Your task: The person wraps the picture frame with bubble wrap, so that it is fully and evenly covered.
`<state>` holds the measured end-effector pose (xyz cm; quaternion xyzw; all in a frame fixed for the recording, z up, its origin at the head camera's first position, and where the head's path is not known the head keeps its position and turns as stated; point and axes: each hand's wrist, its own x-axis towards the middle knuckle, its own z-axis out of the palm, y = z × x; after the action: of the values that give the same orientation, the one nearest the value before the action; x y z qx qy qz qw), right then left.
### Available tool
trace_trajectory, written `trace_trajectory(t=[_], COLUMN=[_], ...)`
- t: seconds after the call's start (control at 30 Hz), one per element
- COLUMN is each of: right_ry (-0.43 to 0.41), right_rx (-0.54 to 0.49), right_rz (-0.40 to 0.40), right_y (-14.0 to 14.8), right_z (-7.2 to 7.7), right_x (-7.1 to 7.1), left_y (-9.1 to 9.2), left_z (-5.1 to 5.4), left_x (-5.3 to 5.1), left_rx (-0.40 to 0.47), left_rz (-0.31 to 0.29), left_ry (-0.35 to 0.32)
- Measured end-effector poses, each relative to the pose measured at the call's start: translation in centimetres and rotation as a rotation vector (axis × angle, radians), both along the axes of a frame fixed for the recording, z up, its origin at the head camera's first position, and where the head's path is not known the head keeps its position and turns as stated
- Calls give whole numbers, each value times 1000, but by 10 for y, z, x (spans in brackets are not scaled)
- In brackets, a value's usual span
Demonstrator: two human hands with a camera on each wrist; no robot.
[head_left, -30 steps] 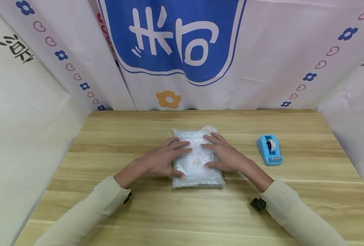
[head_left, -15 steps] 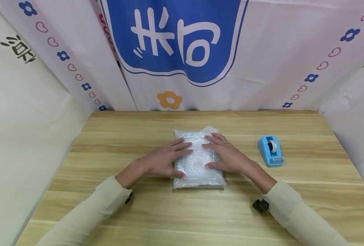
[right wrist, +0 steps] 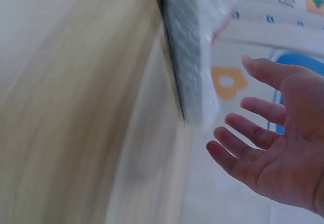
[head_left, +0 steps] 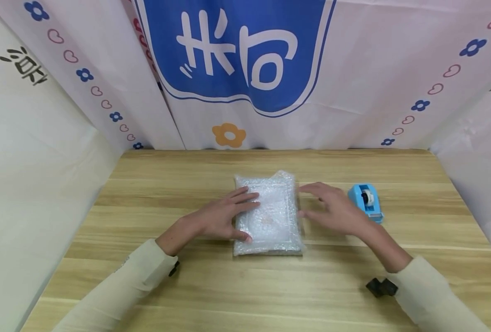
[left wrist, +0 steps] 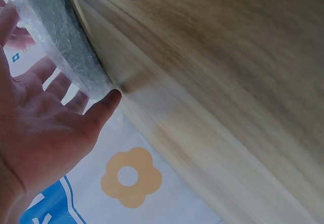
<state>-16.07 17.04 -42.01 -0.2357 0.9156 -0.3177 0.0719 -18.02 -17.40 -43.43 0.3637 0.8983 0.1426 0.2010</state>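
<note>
A flat rectangular package in bubble wrap [head_left: 272,216] lies on the wooden table, its contents blurred by the clear film. My left hand [head_left: 224,214] rests on its left side with fingers spread; in the left wrist view the thumb [left wrist: 106,107] touches the near edge of the wrap. Off the package's right side, my right hand [head_left: 332,207] hovers with loosely bent fingers and holds nothing. The right wrist view shows a gap between those fingers and the wrapped package [right wrist: 190,57]. A light blue tape dispenser [head_left: 366,202] with a white roll stands just beyond the right hand.
The wooden table [head_left: 245,295] reaches back to a white printed cloth [head_left: 353,83] with a blue emblem. Pale cloth walls [head_left: 33,161] close off the left and right sides. A dark wrist device [head_left: 381,287] sits at the right sleeve.
My right hand has lifted off the package and moved right, toward the tape dispenser, partly covering it. The left hand and the package have stayed in place.
</note>
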Motion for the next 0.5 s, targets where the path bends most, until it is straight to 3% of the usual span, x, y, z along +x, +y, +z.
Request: trace_trajectory(t=[0.2,0.33,0.5], right_ry=[5,28,-28], right_rx=[-74,-70,-45], right_rz=[-120,-193,-257], right_y=[45,70,95], right_z=[10,12,12], right_x=[11,16,20], left_y=[-1,-1,-1], left_z=[0,-1,-1], left_x=[1,1,1], left_rx=[10,14,23], left_rz=[5,8,9], left_ry=[-12,-16,-22])
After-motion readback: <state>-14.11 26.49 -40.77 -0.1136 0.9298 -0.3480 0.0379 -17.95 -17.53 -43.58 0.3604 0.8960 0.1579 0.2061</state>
